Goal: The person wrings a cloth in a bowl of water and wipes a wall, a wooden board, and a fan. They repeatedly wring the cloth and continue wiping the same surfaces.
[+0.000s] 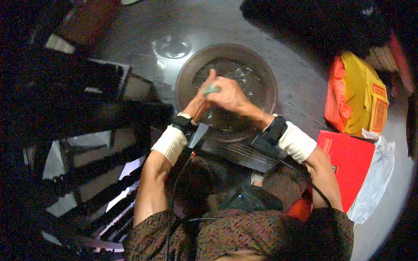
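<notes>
A wide round basin [276,94] with liquid and pale glints inside stands on a grey floor. Over it my two hands are pressed together. A small pale green thing [211,89], blurred, lies between them; I cannot tell what it is. My right hand [230,93] wraps over it from the right with fingers bent. My left hand [202,98] lies partly hidden beneath, one finger or thumb pointing up. Both wrists bear white cuffs and black strapped devices with cables.
A clear round dish or lid [173,47] lies behind the basin at left. At right are a yellow and red package [362,94], a red flat box or folder [346,166] and a crumpled pale plastic bag [375,186]. Dark slatted furniture [94,156] stands on the left.
</notes>
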Demonstrator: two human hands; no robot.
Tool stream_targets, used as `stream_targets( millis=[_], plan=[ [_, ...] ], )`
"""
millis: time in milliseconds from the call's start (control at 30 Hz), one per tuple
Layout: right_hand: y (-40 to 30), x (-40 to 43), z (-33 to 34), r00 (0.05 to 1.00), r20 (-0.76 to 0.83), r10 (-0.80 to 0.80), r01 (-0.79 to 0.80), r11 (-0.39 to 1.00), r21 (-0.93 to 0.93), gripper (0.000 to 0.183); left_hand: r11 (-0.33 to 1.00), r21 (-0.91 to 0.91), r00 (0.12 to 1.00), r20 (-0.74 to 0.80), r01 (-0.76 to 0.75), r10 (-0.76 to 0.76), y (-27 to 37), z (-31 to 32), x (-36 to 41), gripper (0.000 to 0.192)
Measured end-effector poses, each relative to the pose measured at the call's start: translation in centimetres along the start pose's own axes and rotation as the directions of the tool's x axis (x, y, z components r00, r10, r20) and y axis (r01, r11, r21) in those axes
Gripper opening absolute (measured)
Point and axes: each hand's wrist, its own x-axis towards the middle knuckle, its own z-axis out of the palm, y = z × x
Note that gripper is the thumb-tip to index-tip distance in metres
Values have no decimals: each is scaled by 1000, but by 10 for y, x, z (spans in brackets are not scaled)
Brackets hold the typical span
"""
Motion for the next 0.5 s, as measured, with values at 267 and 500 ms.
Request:
stream_targets(
  millis=[267, 500],
  plan=[
    [-19, 15, 25, 959, -246, -141, 51, 939, -340, 38, 977, 74, 805, -556, -199, 206, 3, 73, -3, 38],
    [70, 26, -22, 891, -225, -395, 145, 716, -683, 32, 914, 381, 672, -642, -138, 369, -4, 80, 50, 27]
  ],
)
